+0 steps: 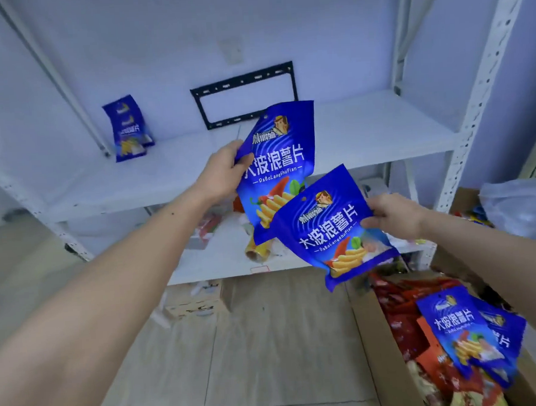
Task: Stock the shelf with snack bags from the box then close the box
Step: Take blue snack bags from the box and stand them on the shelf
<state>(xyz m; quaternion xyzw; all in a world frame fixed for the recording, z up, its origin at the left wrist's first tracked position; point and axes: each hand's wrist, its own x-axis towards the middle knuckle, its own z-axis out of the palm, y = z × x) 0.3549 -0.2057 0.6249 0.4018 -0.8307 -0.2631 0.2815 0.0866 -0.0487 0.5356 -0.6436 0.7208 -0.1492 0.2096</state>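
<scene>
The white shelf (366, 141) has loads of room, with just two blue bags (129, 129) standing at the back left. The box (390, 361) sits low right, half full of snacks. Left hand (221, 174) pinches one chip bag (277, 159) by its top edge, right hand (394, 216) pinches another bag (333, 227) by the side. I'd stand them upright just beside the two already there, labels forward, one at a time so they don't topple.

- Far blue bag (281, 158), held up before the shelf — reads "大波浪薯片" with "DaBoLangShuPian" beneath.
- Near blue bag (334, 227), to its right — same two lines.
- Blue bag in the box (456, 326), near right — "大波浪薯片"; smaller print unreadable.
</scene>
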